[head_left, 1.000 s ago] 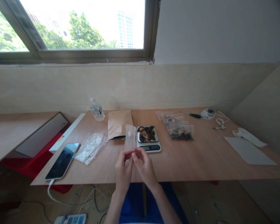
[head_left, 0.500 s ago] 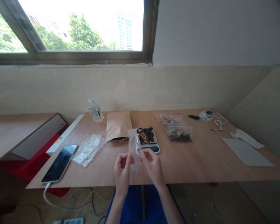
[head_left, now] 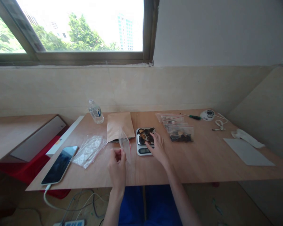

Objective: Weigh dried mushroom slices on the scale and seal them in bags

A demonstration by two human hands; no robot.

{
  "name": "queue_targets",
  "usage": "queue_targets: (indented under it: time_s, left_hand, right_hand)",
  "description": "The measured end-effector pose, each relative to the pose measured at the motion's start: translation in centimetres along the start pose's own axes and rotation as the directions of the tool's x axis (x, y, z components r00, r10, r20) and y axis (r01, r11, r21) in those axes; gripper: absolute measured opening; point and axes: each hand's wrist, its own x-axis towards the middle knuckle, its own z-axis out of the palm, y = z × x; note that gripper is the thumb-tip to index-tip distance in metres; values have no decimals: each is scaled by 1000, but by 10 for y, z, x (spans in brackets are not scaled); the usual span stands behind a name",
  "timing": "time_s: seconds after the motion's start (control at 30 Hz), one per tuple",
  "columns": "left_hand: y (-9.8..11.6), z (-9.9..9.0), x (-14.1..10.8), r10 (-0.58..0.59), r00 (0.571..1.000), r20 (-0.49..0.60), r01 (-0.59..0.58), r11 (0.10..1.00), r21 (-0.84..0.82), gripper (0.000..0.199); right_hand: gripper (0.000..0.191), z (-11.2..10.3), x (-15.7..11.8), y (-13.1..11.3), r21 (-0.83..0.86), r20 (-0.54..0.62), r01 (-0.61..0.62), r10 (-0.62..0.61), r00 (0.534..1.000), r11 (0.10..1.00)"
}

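Pinched in my left hand (head_left: 118, 163) is a clear zip bag (head_left: 124, 142) with a red seal line, held upright over the table. My right hand (head_left: 158, 146) is over the white digital kitchen scale (head_left: 141, 153), fingers spread at the right side of its platform. Dark brown dried pieces, like sliced mushroom or fungus (head_left: 145, 135), lie on the platform; my fingertips are close to them, and whether they touch I cannot tell. Behind the bag lies a brown kraft paper pouch (head_left: 119, 122), its dark mouth towards me.
Several filled zip bags (head_left: 181, 133) lie right of the scale. Flat clear bags (head_left: 89, 152) and a phone (head_left: 60, 164) on a cable are at left, a water bottle (head_left: 96, 112) behind. A screwdriver (head_left: 194, 117), white dome camera (head_left: 207, 115) and white sheet (head_left: 248, 152) lie at right.
My right hand has let go of the zip bag and moved forward to the scale, its fingers spreading. My left hand has shifted slightly left, still with the bag.
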Motion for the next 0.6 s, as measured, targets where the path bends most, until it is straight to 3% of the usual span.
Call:
queue_targets:
  time_s: [0.2,0.37,0.6]
  left_hand:
    - [4,5,2,-60,997,45,59,998,27,27]
    - [6,9,-2,-94,991,90,91,995,37,39]
    - [1,10,-1,-127,990,57,128,992,-10,46]
  right_hand:
    - [28,7,14,18,-134,100,72,-59,993,988]
    - [22,4,14,21,-73,124,125,-115,986,990]
    - [13,-7,17,22,15,154,103,-104,983,995]
